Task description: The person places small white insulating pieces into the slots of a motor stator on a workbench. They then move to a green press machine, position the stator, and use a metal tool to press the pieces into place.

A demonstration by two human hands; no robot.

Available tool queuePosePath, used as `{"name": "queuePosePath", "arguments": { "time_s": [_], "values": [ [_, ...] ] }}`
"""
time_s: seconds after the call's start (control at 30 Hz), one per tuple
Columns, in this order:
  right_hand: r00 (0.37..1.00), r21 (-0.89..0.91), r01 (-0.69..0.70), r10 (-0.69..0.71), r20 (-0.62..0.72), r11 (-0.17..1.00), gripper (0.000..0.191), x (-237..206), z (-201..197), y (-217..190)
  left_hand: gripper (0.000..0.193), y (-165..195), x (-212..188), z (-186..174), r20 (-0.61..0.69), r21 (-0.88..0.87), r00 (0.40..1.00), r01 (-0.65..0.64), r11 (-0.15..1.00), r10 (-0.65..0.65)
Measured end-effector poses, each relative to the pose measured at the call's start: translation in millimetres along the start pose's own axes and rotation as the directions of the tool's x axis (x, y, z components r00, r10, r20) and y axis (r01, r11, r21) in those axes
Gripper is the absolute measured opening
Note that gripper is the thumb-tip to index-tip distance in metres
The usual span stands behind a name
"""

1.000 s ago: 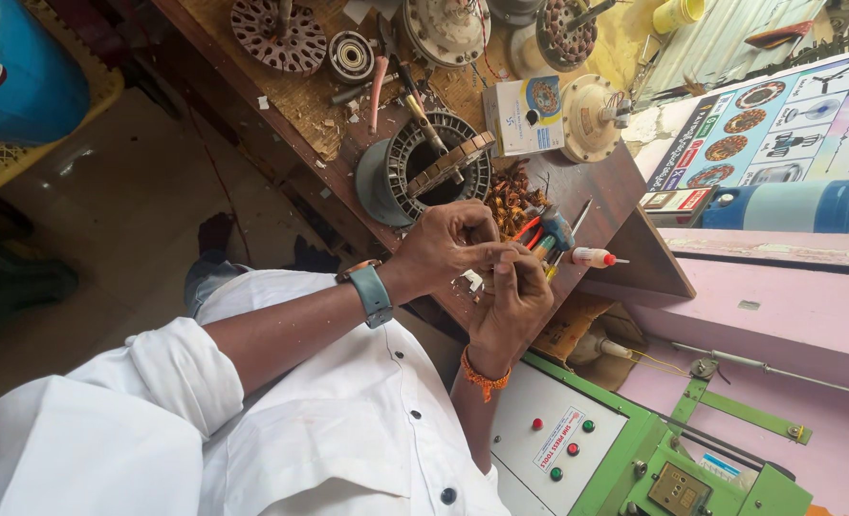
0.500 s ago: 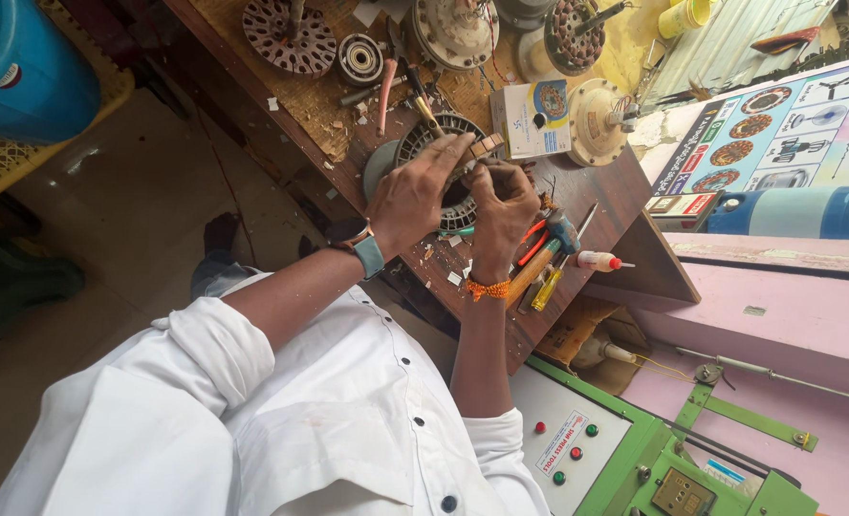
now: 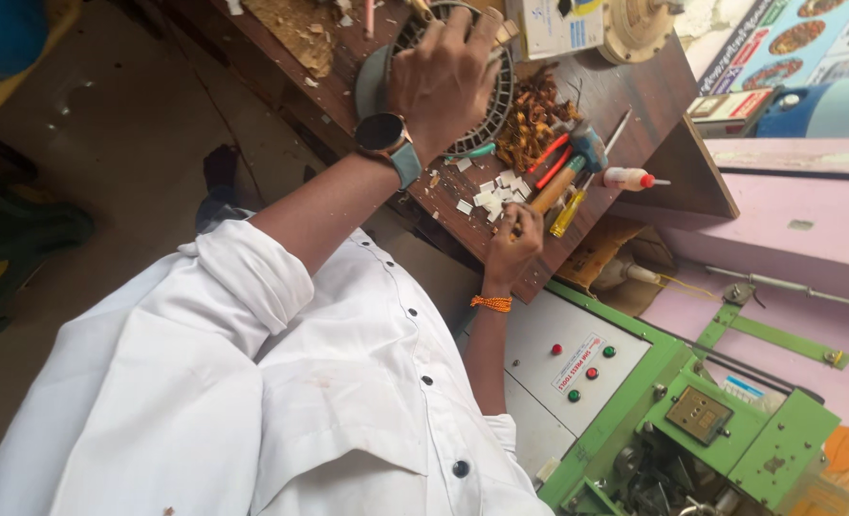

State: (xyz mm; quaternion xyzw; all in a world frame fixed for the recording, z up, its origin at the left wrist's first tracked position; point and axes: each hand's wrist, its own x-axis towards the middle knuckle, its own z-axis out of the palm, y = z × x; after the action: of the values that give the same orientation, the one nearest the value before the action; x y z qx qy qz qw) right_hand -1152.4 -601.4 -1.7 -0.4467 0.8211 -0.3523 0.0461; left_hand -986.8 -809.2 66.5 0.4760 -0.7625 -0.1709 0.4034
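While left hand [image 3: 448, 81] lies spread, palm down, over round slotted motor stator [image 3: 487, 124] at workbench [image 3: 635, 96] far edge, fingers draped across rim, not clenched, right hand [image 3: 512, 250] curls fist-tight round wooden hammer handle [image 3: 551, 189]. Wrist bent up. Handle runs diagonally away from me, blue hammer head [image 3: 589, 145] farthest, beside copper-wire scraps [image 3: 536, 119].

A green metal machine [image 3: 730, 430] with red and green buttons stands beside the wooden bench [image 3: 673, 124]; a small white red-capped bottle [image 3: 627, 178] lies on the bench.
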Motion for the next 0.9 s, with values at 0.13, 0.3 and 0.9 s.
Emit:
{"name": "queuePosePath", "arguments": {
  "time_s": [0.13,0.3,0.9],
  "values": [
    [0.992,-0.084,-0.022,0.032,0.12,0.996,0.015,-30,3,48,0.036,-13,5,13,0.054,0.031,0.997,-0.059,0.998,0.058],
    [0.974,-0.097,0.095,-0.072,0.217,0.991,0.024,-44,34,46,0.033,-19,10,10,0.077,0.109,0.996,-0.051,0.993,0.043],
    [0.967,0.225,-0.167,0.115,0.227,0.96,0.017,-64,32,15,0.01,-3,-45,-85,0.334,-0.491,0.877,-0.151,0.858,0.345]
  ]
}}
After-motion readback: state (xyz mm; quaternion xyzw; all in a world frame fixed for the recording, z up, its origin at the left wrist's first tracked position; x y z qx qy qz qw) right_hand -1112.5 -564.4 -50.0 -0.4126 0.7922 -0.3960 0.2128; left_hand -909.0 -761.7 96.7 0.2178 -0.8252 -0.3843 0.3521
